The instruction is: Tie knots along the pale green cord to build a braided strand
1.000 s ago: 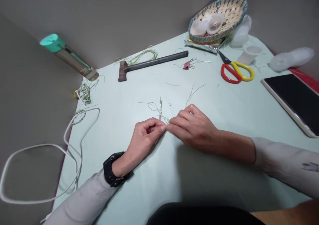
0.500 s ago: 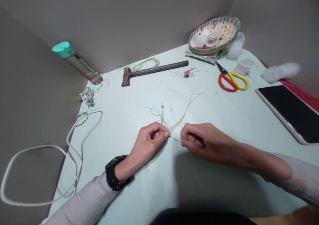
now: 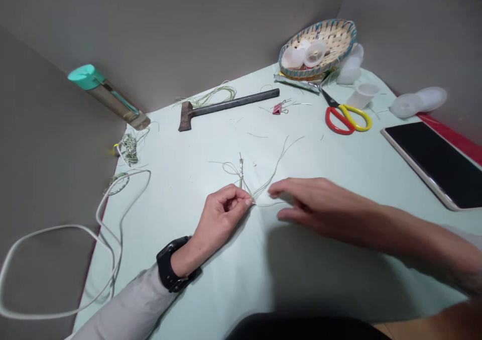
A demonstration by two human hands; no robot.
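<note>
My left hand [image 3: 222, 213] rests on the pale green table cover [image 3: 233, 279] and pinches a bundle of thin pale cords [image 3: 246, 187] between thumb and forefinger. A short knotted piece stands up from the pinch, and loose strands fan away toward the far right. My right hand [image 3: 309, 202] hovers just right of the pinch, fingers stretched out flat over one strand that lies on the cover. It holds nothing. A black watch [image 3: 171, 272] sits on my left wrist.
A hammer [image 3: 222, 106] lies at the back, with red-and-yellow scissors [image 3: 346, 118], a pink binder clip [image 3: 277, 109] and a woven basket [image 3: 318, 46] of plastic lids. A dark tablet [image 3: 437, 161] lies right. A teal-capped bottle [image 3: 107, 96] and white cable [image 3: 109, 229] lie left.
My right hand first pinched at the cords beside my left, then drew a strand out to the right, and now has let go and opened flat. The left hand's pinch stayed in place.
</note>
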